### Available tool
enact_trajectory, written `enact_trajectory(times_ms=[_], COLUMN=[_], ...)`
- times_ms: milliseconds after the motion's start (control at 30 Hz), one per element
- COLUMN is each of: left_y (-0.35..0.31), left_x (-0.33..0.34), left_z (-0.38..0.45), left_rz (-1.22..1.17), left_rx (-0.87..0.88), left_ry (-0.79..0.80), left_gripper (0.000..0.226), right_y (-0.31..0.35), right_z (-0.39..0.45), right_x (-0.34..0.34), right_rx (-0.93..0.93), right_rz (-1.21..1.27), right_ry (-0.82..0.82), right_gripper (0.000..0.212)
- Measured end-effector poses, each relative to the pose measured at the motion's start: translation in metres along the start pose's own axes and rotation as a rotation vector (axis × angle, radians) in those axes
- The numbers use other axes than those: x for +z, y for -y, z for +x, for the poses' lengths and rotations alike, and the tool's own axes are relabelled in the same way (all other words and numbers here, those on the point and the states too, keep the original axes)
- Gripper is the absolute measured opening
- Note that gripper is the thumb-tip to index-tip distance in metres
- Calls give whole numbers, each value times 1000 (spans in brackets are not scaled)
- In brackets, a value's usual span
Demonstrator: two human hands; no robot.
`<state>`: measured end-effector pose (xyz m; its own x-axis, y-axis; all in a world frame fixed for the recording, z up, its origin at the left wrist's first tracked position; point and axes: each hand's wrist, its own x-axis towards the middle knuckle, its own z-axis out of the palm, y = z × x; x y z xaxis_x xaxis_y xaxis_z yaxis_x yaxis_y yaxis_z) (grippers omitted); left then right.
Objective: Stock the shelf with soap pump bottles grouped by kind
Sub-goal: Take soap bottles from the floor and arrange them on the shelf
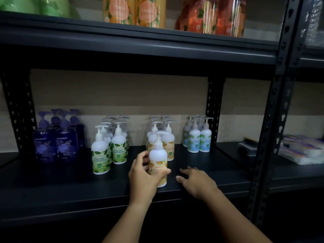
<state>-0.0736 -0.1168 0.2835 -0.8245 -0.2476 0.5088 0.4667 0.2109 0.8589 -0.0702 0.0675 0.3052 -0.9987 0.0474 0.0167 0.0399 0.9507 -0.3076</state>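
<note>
My left hand (pixel 142 176) grips a white pump bottle with an orange label (pixel 157 160), upright near the front of the dark shelf (pixel 70 181). Just behind it stands a group of several orange-label bottles (pixel 168 142). My right hand (pixel 196 181) rests open on the shelf to the right of the held bottle, fingers spread. Left of these stand several green-label white bottles (pixel 110 146), and further left several purple bottles (pixel 57 137). Blue-label white bottles (pixel 198 137) stand at the back right.
The upper shelf (pixel 140 41) carries tall orange bottles (pixel 133 11) and green items (pixel 43 6). A black perforated upright (pixel 273 120) bounds the bay on the right. Beyond it lie flat stacked packs (pixel 301 149). A rear post (pixel 213 111) stands behind the blue group.
</note>
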Motion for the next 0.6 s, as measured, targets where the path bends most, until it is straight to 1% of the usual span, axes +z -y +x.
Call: enact_trajectory(times_ms=[200, 300, 433, 600], left_y=[9, 13, 20, 34], left_x=[15, 21, 29, 37], left_z=[24, 37, 50, 61], left_rz=[102, 142, 182, 241], left_rx=[-108, -146, -173, -160], left_ry=[-4, -16, -13, -5], left_gripper=[75, 70, 65, 67], right_y=[0, 1, 2, 1], right_z=[8, 13, 19, 23], right_x=[1, 3, 3, 5], right_rx=[9, 15, 22, 23], right_rz=[-42, -60, -68, -78], right_ry=[26, 25, 28, 12], right_gripper=[63, 64, 65, 66])
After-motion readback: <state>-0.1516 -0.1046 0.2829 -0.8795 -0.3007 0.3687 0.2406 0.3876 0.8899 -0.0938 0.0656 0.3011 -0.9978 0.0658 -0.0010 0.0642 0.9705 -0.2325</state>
